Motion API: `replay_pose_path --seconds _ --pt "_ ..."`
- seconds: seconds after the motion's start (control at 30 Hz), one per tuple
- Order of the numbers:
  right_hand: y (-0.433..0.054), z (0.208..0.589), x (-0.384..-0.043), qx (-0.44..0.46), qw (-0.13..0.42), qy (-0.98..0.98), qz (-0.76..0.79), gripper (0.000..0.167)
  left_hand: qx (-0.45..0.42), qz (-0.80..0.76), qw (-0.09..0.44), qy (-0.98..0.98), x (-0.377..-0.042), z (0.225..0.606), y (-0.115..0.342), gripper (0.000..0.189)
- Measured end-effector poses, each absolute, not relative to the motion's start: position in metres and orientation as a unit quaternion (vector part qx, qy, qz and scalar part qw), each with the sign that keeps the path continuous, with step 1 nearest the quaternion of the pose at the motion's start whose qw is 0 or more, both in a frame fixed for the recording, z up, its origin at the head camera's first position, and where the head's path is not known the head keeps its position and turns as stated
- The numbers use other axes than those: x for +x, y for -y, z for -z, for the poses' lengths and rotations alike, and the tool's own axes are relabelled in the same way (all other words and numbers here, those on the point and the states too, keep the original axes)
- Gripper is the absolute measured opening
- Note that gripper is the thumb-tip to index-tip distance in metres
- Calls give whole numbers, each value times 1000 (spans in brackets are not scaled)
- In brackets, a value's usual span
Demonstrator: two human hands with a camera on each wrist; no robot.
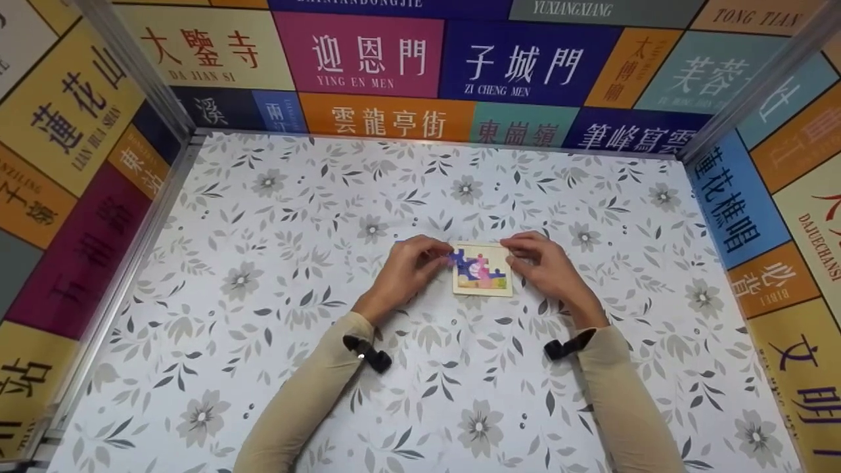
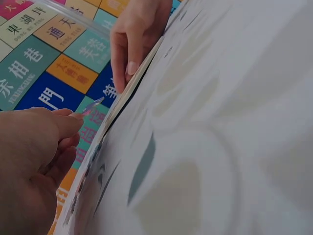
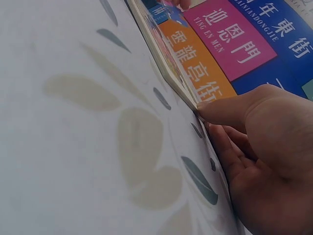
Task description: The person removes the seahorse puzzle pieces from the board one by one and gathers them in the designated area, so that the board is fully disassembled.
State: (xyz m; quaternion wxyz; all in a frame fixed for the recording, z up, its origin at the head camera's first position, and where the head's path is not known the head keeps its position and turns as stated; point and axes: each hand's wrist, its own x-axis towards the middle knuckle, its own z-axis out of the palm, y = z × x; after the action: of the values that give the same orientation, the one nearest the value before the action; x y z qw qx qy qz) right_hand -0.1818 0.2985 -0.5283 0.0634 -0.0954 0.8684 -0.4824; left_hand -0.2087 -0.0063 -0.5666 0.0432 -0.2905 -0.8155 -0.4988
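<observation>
A small square wooden puzzle tray point(image 1: 481, 294) lies on the patterned tabletop between the hands. Pink, purple, blue and yellow jigsaw pieces point(image 1: 483, 272) fill its lower and left parts, while pale wood shows at the upper right. My left hand point(image 1: 415, 266) pinches a purple-pink puzzle piece point(image 2: 92, 105) between thumb and fingertips; it is tilted and overlaps the tray's upper left edge in the head view. On the other side, my right hand point(image 1: 540, 261) holds the tray's right edge, thumb at the near side and fingers at the upper corner.
The floral white tabletop point(image 1: 315, 394) stretches all around the tray. Upright panels point(image 1: 368, 56) with colourful Chinese lettering border it at the back, left and right. A dark wrist strap with a small device point(image 1: 371, 355) sits on each sleeve.
</observation>
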Motion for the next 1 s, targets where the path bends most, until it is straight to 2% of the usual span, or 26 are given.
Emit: replay_pose_path --seconds 0.47,1.0 --pt "-302 536 -184 -101 61 -857 502 35 -286 465 2 838 -205 573 28 15" --pt "-301 536 -185 -89 67 -860 499 35 -293 430 7 854 -207 572 28 9"
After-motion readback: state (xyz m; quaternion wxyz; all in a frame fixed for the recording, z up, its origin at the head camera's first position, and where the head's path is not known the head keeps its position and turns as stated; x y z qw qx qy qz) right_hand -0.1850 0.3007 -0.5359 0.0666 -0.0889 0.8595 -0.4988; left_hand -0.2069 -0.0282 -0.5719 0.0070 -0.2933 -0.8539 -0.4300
